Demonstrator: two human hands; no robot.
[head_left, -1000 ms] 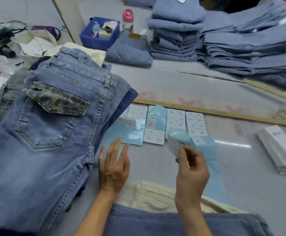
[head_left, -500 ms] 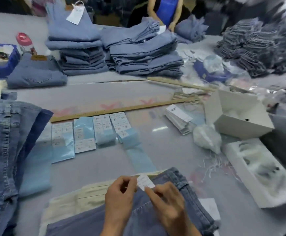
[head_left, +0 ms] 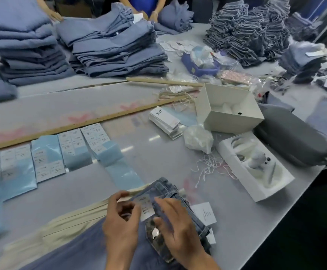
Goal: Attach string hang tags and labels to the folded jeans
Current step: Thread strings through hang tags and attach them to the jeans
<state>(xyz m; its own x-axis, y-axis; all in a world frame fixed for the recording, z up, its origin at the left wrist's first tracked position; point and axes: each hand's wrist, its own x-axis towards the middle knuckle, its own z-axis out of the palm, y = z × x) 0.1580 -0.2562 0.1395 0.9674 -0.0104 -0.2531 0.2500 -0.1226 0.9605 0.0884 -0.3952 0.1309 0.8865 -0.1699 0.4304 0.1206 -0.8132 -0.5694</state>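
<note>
**Label going onto the jeans at the near edge**

One white label lies on the folded jeans at the near edge of the bench. The left hand has its fingers curled, pinching the label's left edge as far as the blur lets me judge; the right hand lies with fingers nearly straight, pressing the denim just beside the label. A cream garment lies under the jeans.

Farther back, five strips of label sheets on pale blue backing sit in a row along a wooden ruler. One stack of hang tags rests near two white boxes, with loose strings between. Across the grey bench stand three tall piles of folded denim, and other people's hands show at the far side.
</note>
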